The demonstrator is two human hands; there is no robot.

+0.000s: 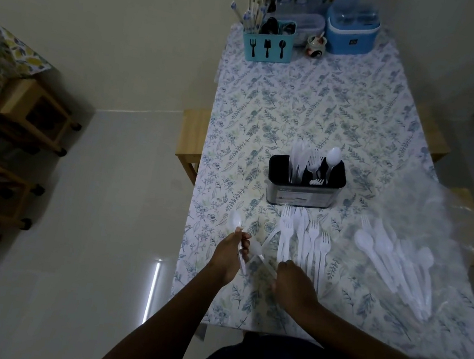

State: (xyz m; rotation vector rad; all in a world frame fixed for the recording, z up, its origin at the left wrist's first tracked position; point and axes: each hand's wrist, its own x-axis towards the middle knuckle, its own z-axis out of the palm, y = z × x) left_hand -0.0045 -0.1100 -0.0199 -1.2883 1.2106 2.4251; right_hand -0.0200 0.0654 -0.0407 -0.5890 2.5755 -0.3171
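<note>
My left hand (pixel 229 259) grips a white plastic spoon (pixel 236 220) by its handle, bowl pointing away from me, near the table's left edge. My right hand (pixel 294 284) lies curled, knuckles up, beside it and pinches another white plastic piece (pixel 259 251) whose shape is blurred. Just beyond my right hand, several white plastic forks (pixel 303 237) lie side by side on the floral tablecloth (pixel 286 101). Behind them stands a black and metal cutlery holder (pixel 304 193) with white knives, forks and a spoon upright in its compartments.
More white spoons and knives (pixel 394 262) lie on clear plastic wrap (pixel 438 213) at the right. At the far end stand a teal cutlery caddy (pixel 267 45), a blue container (pixel 352 31), a small jar and bottles. Wooden stools (pixel 30 113) sit on the floor at left.
</note>
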